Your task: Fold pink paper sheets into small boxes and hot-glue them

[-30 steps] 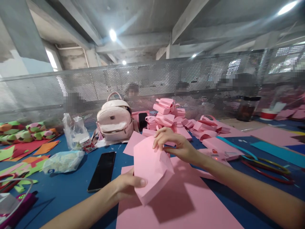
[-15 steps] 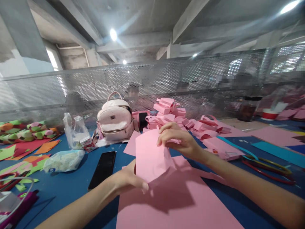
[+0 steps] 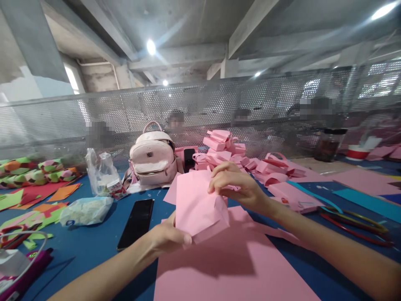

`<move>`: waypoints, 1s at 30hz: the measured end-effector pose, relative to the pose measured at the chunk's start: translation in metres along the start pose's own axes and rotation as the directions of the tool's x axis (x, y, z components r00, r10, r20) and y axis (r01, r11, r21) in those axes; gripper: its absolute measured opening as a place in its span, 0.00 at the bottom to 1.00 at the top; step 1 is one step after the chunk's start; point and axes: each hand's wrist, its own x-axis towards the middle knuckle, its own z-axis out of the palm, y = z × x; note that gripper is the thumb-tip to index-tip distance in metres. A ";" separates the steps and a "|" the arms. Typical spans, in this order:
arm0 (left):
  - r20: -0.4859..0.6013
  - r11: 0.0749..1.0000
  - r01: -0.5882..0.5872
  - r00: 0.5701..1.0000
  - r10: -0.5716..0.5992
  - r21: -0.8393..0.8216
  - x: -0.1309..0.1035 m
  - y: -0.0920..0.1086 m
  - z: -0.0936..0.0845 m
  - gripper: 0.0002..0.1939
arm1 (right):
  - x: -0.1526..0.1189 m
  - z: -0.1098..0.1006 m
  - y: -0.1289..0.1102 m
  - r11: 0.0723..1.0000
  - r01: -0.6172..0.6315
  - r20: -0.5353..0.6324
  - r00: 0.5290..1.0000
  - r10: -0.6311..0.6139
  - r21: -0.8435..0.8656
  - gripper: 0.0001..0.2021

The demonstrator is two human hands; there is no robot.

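Shaping, apparently, folded pink paper above the large pink sheet on the worktop. Left hand clasps lower left corner; right hand, fingers curled, pinches upper right edge. Judged: forming folds; next move calls for steady left support.

Folded pink paper piece, held up mid-air, tilted; broad face, narrow bent side, creased right end.

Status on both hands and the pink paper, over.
Left hand gripping folded pink paper, lower left. Right hand touching its upper right. Paper held above pink sheet. Nothing seen blocking the hands.
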 end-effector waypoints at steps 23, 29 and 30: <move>-0.148 0.930 -0.294 0.932 0.330 0.222 0.020 0.004 -0.032 0.48 | -0.002 -0.010 -0.006 0.882 0.224 0.002 0.969 -0.246 -0.415 0.11; -0.156 0.651 -0.372 0.781 0.605 0.662 0.015 0.001 -0.039 0.56 | -0.005 -0.007 0.005 0.867 0.197 0.038 0.979 -0.202 -0.457 0.09; -0.150 0.615 -0.366 0.765 0.626 0.698 0.014 0.001 -0.037 0.54 | -0.006 -0.006 0.006 0.868 0.191 0.040 0.980 -0.195 -0.459 0.09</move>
